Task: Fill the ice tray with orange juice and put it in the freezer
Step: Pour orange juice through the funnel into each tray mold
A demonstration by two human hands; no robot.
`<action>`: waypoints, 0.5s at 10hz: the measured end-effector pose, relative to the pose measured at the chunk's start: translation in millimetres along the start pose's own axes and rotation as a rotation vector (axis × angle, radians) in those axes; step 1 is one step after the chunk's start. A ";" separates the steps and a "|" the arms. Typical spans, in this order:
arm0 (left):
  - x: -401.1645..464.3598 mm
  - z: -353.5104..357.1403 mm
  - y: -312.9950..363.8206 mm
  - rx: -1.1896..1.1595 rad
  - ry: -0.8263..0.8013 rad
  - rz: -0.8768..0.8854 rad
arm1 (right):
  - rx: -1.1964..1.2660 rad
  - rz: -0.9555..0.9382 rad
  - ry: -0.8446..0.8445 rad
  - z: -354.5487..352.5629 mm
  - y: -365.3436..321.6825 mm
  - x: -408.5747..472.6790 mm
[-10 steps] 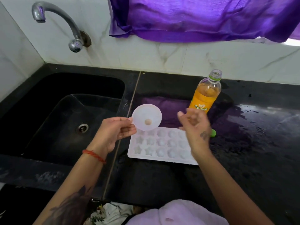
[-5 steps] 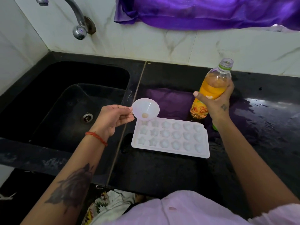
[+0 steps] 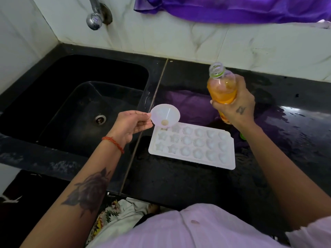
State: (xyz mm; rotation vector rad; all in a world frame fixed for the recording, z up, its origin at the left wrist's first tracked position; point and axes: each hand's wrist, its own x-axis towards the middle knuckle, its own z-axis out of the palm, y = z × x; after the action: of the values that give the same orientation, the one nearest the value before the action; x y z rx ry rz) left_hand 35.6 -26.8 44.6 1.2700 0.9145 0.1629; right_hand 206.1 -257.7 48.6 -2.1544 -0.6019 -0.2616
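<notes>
A white ice tray [image 3: 231, 158] with star and round cells lies flat on the black counter, its cells dry. My left hand [image 3: 130, 124] pinches the tab of a small white funnel [image 3: 165, 114], whose spout hangs over the tray's far left corner cell. My right hand [image 3: 236, 106] grips an uncapped bottle of orange juice [image 3: 222, 88], lifted off the counter behind the tray and leaning slightly left, its mouth up.
A black sink [image 3: 75, 102] with a drain lies left of the tray, under a chrome tap [image 3: 94, 18]. A green cap [image 3: 242, 136] peeks out right of the tray. The wet counter [image 3: 295, 126] stretches right. A purple cloth [image 3: 232, 9] hangs on the wall.
My right hand reached back, took the juice bottle and lifted it off the counter. The funnel in my left hand stayed over the tray's far left corner.
</notes>
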 end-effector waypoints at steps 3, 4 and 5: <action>1.3 -3.2 -0.6 -0.033 -0.004 -0.003 | -0.387 -0.270 -0.203 0.2 -20.5 -5.3; 2.0 -3.3 -0.6 -0.028 -0.002 -0.003 | -0.448 -0.292 -0.236 4.1 -21.6 -6.5; 1.9 -3.7 -0.8 -0.017 0.002 -0.011 | -0.511 -0.287 -0.273 8.3 -20.9 -6.5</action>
State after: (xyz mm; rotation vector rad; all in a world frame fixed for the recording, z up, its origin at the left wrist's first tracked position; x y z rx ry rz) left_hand 34.1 -23.2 43.0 1.2487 0.9198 0.1629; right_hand 189.7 -242.5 55.5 -2.6139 -1.1010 -0.3016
